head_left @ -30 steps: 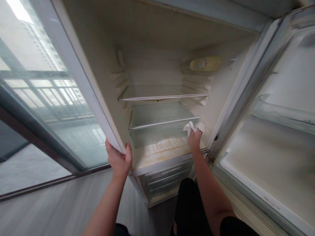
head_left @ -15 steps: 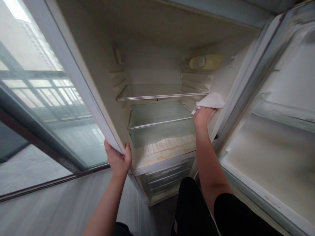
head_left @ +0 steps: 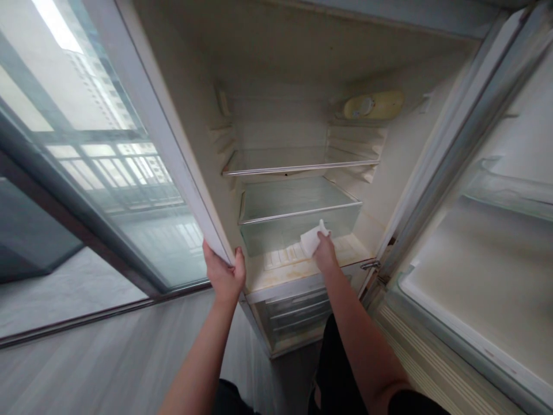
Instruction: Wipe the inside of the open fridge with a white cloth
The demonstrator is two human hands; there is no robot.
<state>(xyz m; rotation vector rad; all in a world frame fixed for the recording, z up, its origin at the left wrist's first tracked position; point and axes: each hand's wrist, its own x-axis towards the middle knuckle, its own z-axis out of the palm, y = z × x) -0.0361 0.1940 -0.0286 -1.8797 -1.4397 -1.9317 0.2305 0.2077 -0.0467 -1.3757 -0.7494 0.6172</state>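
My left hand (head_left: pixel 224 271) grips the left front edge of the open refrigerator (head_left: pixel 190 173), thumb on the inner side and fingers around the outside. A white cloth (head_left: pixel 310 241) is bunched in my right hand (head_left: pixel 325 253), low in the compartment, in front of the clear drawer (head_left: pixel 276 233). Beneath the cloth lies the ribbed, yellow-stained bottom (head_left: pixel 280 275) of the compartment; whether the cloth touches it I cannot tell. Above the drawer a glass shelf (head_left: pixel 302 167) spans the walls.
The refrigerator door (head_left: pixel 484 276), with a clear door shelf (head_left: pixel 510 187), stands open at the right. A yellowish lamp cover (head_left: pixel 374 106) is on the inner right wall. Below is a lower compartment with drawers (head_left: pixel 298 311). A sliding glass door (head_left: pixel 142 202) is at the left.
My right hand has moved the cloth from the right inner wall down and left to the bottom area by the drawer. My left hand keeps its grip on the edge. The view has shifted slightly.
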